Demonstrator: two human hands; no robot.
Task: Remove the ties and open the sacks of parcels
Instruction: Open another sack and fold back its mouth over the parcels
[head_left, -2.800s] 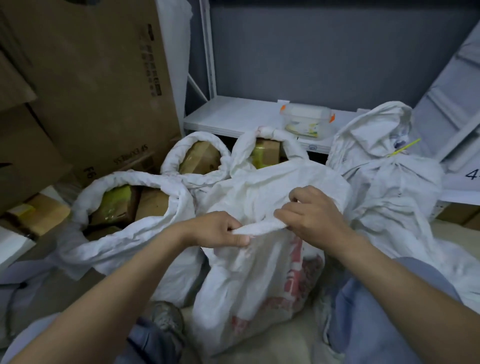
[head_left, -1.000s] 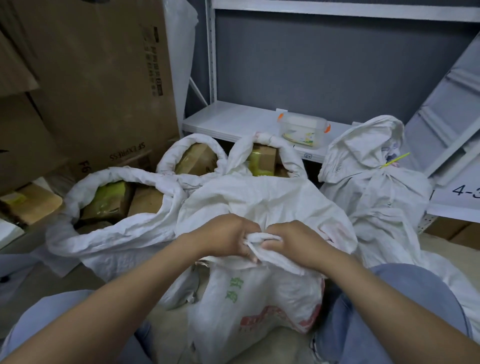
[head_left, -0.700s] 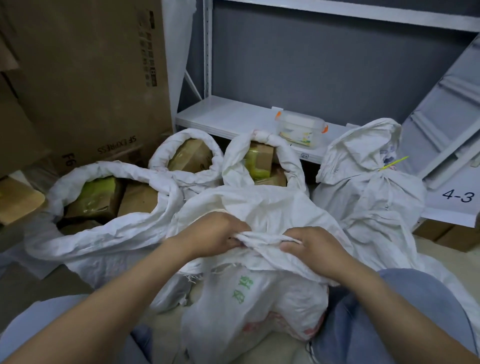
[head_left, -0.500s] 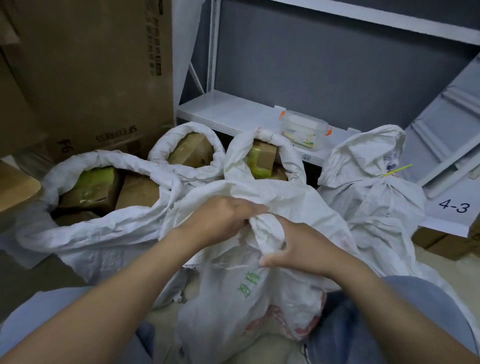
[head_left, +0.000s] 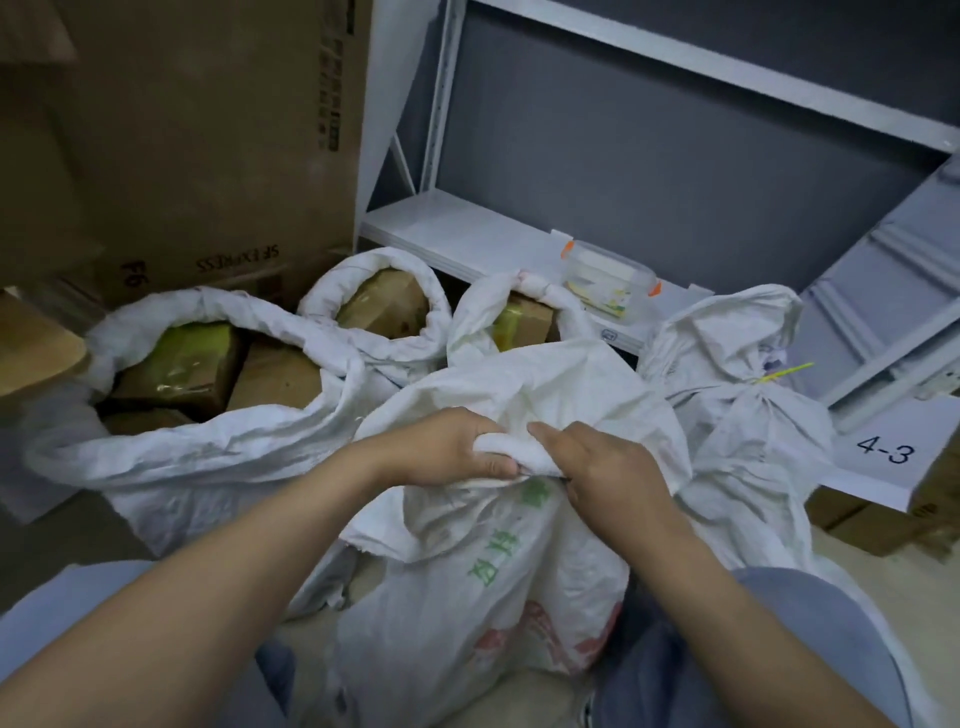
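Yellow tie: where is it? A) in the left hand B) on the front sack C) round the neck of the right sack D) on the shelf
C: the yellow tie sticks out from the cinched neck of the right sack; the left hand and right hand grip the front sack.
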